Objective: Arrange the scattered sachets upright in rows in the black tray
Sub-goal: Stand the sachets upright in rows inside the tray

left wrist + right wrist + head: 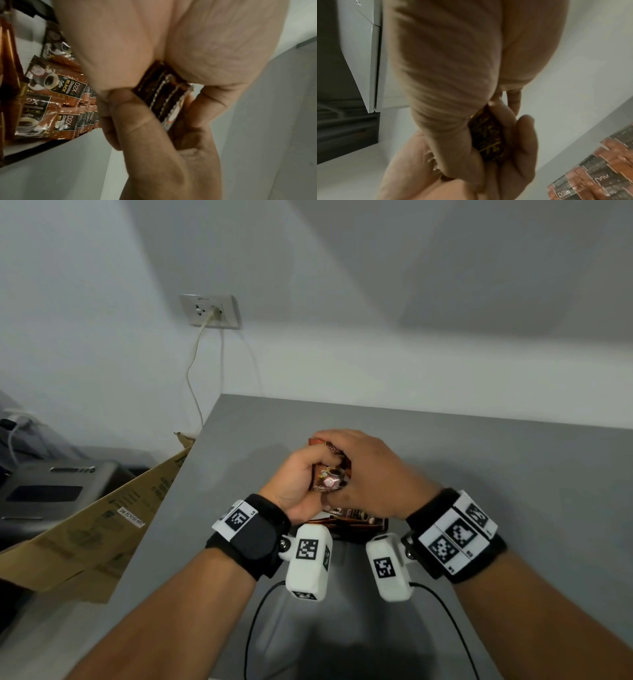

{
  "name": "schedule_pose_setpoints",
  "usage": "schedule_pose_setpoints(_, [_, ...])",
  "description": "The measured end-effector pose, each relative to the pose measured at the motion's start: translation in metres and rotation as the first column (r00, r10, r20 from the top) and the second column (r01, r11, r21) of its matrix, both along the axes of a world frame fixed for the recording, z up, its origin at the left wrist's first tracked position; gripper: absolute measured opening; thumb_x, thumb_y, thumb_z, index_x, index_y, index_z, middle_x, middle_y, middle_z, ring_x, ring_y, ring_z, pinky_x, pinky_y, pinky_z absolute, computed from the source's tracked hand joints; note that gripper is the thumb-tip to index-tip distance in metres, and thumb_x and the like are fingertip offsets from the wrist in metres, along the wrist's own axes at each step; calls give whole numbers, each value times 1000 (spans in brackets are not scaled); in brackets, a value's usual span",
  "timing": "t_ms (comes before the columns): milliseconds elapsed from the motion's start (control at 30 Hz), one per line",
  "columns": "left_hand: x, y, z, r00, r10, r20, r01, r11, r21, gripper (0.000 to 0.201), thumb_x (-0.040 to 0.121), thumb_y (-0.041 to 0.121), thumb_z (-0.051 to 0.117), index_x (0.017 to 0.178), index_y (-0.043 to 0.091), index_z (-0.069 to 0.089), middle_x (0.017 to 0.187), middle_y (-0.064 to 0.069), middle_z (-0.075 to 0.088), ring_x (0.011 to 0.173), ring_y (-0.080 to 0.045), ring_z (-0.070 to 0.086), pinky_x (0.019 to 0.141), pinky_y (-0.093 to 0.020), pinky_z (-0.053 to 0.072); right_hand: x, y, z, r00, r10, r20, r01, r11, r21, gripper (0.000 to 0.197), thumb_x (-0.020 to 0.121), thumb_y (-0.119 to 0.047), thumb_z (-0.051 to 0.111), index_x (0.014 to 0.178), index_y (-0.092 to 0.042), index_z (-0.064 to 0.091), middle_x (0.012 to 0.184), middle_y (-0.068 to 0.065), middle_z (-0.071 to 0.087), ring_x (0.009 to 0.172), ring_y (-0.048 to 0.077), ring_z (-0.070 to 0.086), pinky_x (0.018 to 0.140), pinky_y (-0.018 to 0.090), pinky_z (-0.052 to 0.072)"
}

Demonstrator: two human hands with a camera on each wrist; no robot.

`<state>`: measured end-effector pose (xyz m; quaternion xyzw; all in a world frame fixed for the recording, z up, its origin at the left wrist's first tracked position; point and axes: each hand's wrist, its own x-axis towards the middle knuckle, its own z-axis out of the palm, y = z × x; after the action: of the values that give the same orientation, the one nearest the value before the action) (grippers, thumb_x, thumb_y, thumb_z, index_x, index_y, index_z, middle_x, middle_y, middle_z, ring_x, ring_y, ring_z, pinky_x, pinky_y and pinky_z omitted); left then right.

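Observation:
Both hands hold a stack of brown coffee sachets [330,478] in the air over the grey table [513,491]. My left hand [306,470] grips the stack from the left. From the right and over the top, my right hand [356,463] curls round it. The wrist views show the stack's [164,97] crimped edges [486,139] pinched between both palms. Below the hands lies the black tray [384,529], mostly hidden. More sachets [346,517] stand in it, and the left wrist view shows them packed upright in rows [68,108], with a row [599,170] also in the right wrist view.
A cardboard box [102,529] leans against the table's left edge, with a grey device [51,491] behind it. A wall socket [209,311] with a cable sits above the table's far left corner. A black cable [445,607] runs across the near table.

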<state>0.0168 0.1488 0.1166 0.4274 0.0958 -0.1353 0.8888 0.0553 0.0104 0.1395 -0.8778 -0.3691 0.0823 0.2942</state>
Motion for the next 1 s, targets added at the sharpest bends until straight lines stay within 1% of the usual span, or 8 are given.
schedule_pose_setpoints(100, [1,7,-1,1000,17,8,-18,999,44,25,76,-4,48,94,2,64,83,-15,66,72,-24,67,62,-34,54,4,4,4,999,13,-43,-14,1000,-15,95,66,-35,89,148,-30,42,139,-11,51,124,7,47,108,30,40])
schedule_pose_setpoints(167, [1,14,0,997,67,39,-71,993,91,39,81,-12,48,114,4,62,88,-16,69,78,-25,72,62,-34,58,7,2,11,988,-39,-152,52,996,79,94,70,-44,87,150,-31,40,136,-17,47,117,1,50,103,23,41])
schedule_pose_setpoints(267, [3,31,-4,989,114,94,-135,956,260,59,85,-16,59,136,13,52,100,-12,72,89,-25,72,72,-39,59,17,2,16,965,-159,-209,205,953,221,53,87,-39,74,137,-33,57,119,-23,56,100,-3,59,94,26,51])
schedule_pose_setpoints(400, [4,38,-13,981,118,156,-172,902,396,66,78,-21,68,136,5,49,115,-28,68,97,-33,68,83,-41,56,24,12,10,973,-104,-205,140,975,172,32,87,-20,72,116,-32,69,99,-11,70,83,-1,66,76,13,52])
schedule_pose_setpoints(500, [5,40,-18,975,150,165,-210,865,455,66,75,-20,72,133,3,50,107,-21,69,88,-25,69,72,-32,58,27,22,6,978,-110,-180,137,980,146,23,85,-14,72,103,-27,74,89,-9,71,73,-1,63,65,11,46])
schedule_pose_setpoints(633, [6,60,-31,932,347,105,-349,779,521,54,81,9,79,129,17,54,98,-9,65,77,-18,65,68,-33,52,45,20,-8,953,-224,-205,248,964,97,12,90,-12,69,92,-24,72,83,-9,73,70,-1,66,58,10,46])
schedule_pose_setpoints(800, [3,79,-44,882,467,65,-419,714,560,37,91,5,65,125,17,56,94,-5,61,75,-17,58,65,-32,50,47,37,-48,966,-163,-199,133,978,-159,24,93,-1,58,95,-20,72,95,-5,71,89,11,68,75,20,53])
schedule_pose_setpoints(1000, [-1,83,-55,902,432,13,-357,727,587,33,91,5,65,120,19,58,94,-5,63,77,-18,59,68,-33,51,46,59,-74,979,-110,-174,57,957,-286,28,90,3,59,97,-20,71,102,-2,71,88,12,67,76,22,53])
